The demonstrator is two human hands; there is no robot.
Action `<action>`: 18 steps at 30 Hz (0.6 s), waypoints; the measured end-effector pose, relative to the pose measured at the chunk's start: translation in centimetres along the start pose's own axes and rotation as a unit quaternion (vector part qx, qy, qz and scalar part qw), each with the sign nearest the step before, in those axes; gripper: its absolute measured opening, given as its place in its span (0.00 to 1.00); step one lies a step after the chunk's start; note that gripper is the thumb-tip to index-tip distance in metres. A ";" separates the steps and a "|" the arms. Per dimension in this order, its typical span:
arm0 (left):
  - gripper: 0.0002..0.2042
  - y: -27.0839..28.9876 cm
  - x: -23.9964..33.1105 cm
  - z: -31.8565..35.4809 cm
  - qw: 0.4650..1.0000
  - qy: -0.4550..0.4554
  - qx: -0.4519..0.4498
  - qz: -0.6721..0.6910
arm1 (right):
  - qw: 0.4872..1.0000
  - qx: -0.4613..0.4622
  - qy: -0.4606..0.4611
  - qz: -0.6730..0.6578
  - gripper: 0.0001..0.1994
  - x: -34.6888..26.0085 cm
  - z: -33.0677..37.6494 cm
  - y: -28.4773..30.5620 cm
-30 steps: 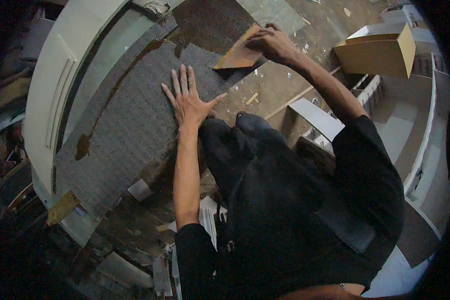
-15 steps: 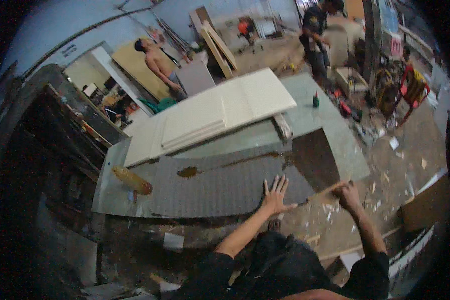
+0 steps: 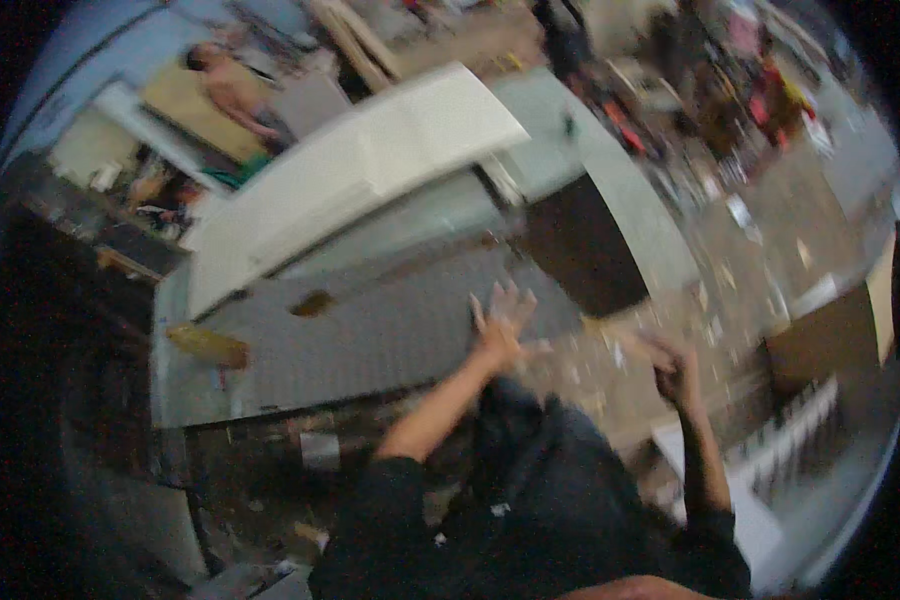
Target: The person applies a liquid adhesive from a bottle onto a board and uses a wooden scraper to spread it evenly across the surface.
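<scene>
My left hand (image 3: 505, 325) lies flat with fingers spread on a grey ribbed sheet (image 3: 380, 330), near its front edge. The sheet's right end shows a smooth dark brown area (image 3: 585, 245). Past the sheet's front right edge, my right hand (image 3: 676, 370) is closed round a thin pale wooden stick (image 3: 618, 332), whose tip is smeared by motion. On the sheet is a small brown puddle (image 3: 313, 304), with a brown streak running from it. An amber plastic bottle (image 3: 208, 346) lies on its side at the sheet's left end.
Behind the sheet, white panels (image 3: 350, 190) lie on the pale green tabletop (image 3: 640, 220), along with a small dark green bottle (image 3: 569, 124). A bare-chested person (image 3: 238, 100) stands at the far left. Scraps litter the floor by a cardboard box (image 3: 825, 340) at right.
The view has swung, so the table sits further left and higher, with blur. My left hand stays spread on the sheet; my right hand still grips the stick.
</scene>
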State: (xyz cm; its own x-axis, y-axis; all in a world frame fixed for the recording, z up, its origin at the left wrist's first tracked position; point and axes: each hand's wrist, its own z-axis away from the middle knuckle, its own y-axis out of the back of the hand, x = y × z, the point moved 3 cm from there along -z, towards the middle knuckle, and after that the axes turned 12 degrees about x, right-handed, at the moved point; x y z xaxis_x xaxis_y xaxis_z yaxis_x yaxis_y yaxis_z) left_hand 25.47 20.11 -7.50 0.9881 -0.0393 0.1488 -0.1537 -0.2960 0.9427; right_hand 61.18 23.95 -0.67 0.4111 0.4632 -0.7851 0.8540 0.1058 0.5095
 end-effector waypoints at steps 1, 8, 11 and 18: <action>0.54 1.1 -0.4 0.1 0.999 0.003 -0.021 0.035 | 0.999 0.021 0.042 -0.010 0.17 -2.5 -2.6 -0.7; 0.51 0.9 -1.5 -0.5 0.996 0.009 -0.062 0.055 | 0.959 0.072 0.243 0.128 0.22 -7.8 -20.6 -11.9; 0.52 -0.3 -0.7 -0.9 0.991 -0.033 -0.008 0.130 | 0.904 -0.005 0.344 0.255 0.23 -2.4 -22.5 -15.8; 0.51 0.1 -0.7 -0.8 0.985 -0.020 -0.093 0.145 | 0.863 -0.048 0.382 0.326 0.27 -1.2 -24.1 -24.3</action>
State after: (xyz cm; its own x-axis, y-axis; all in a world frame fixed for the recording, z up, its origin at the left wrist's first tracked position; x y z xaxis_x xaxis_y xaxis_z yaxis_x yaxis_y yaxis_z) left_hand 24.74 20.91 -7.25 0.9017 -0.1345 0.4109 -0.4238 -0.0869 0.9016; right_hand 32.18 42.00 -3.62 0.4324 0.8933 0.1227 0.4744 -0.3411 0.8115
